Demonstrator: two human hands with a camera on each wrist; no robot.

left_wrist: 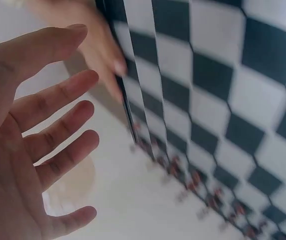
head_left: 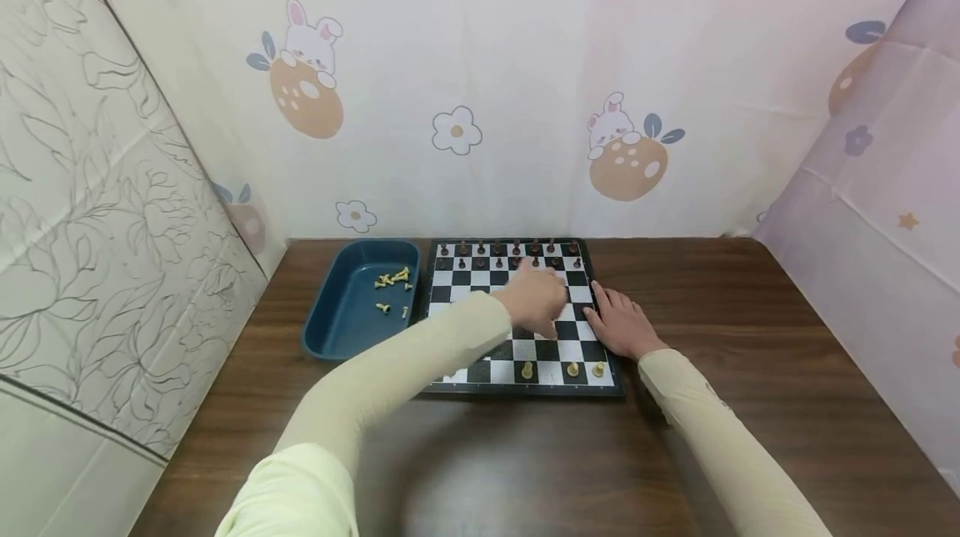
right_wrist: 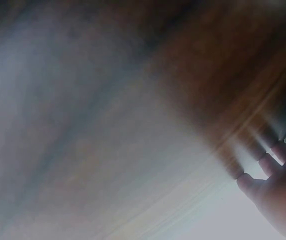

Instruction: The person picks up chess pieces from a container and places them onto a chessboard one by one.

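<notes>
My left hand (head_left: 534, 299) is above the middle of the chessboard (head_left: 495, 392), its sleeve crossing the board's near left part. In the left wrist view its fingers (left_wrist: 58, 95) are spread and loosely bent, with nothing between them. My right hand (head_left: 621, 324) rests flat at the board's right edge, fingertips on the border. Two rows of dark reddish chess pieces (head_left: 497, 248) stand along the far side. On the near row are a pale yellow piece (head_left: 527, 370) and, farther right, two more, one a pale corner piece (head_left: 598, 369). The left forearm hides some squares.
A blue tray (head_left: 337, 328) left of the board holds several pale yellow chess pieces (head_left: 390, 278), most lying in a heap. Board and tray are on a brown wooden table (head_left: 720, 295). A printed curtain (head_left: 465, 187) hangs behind the far edge, and a patterned wall panel (head_left: 112, 212) borders the left.
</notes>
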